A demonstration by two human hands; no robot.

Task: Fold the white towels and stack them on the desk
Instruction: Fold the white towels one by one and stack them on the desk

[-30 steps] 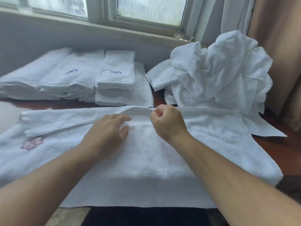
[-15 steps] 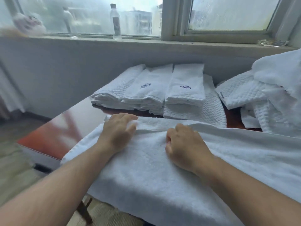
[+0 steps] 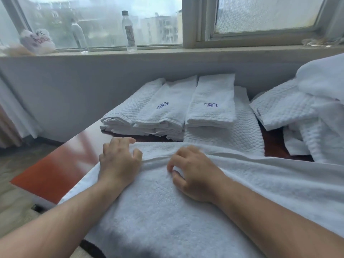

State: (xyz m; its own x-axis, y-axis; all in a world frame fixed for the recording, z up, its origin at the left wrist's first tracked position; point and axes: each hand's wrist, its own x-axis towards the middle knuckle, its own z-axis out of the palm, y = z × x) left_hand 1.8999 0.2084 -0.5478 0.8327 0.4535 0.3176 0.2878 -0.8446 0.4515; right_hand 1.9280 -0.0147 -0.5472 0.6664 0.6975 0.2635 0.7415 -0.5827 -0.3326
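Towel far edge: left hand fingers curled gripping, right hand fingers pinching fold.

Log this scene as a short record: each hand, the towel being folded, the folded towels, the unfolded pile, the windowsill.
left hand: fingers curled over far edge of towel
right hand: pinches a ridge of towel
towel: spread over near side of desk
folded towels: behind it by the wall, two with blue emblems
loose pile: far right on desk
sill: two bottles
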